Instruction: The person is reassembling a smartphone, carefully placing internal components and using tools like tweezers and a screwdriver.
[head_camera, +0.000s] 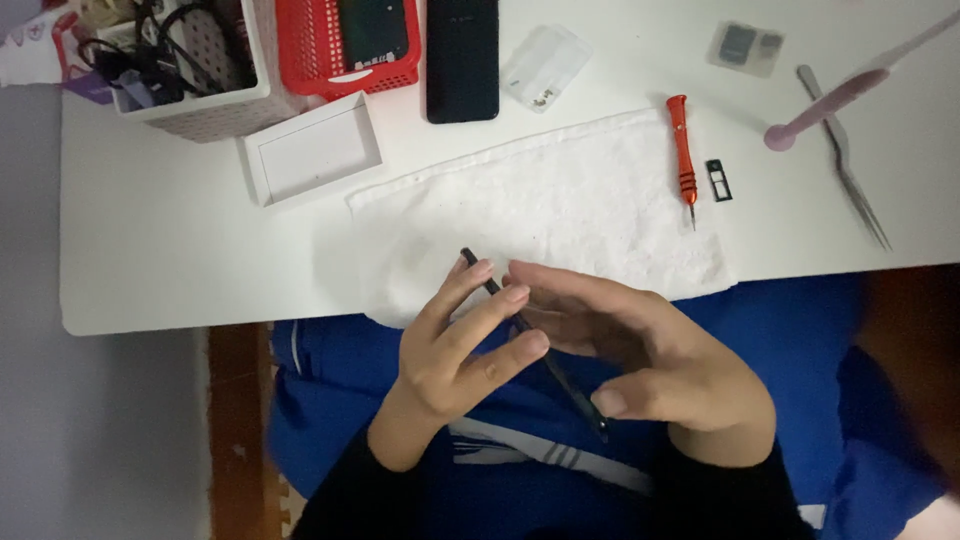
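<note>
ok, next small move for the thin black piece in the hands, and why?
Probably lower the thin black piece onto the white towel: both the left hand and right hand pinch it on edge over the lap, past the table edge.

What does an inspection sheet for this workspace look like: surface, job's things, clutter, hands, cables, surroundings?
Surface: white table with a white towel at its front edge.
Job's things: thin black panel held edge-on between both hands.
Clutter: orange screwdriver, small black tray, metal tweezers, pink tool, dark phone, red basket, white box lid, clear case.
Hands: left hand and right hand grip the panel.
Cables: black cords in a white basket.
Surroundings: blue clothing below the table edge.
</note>
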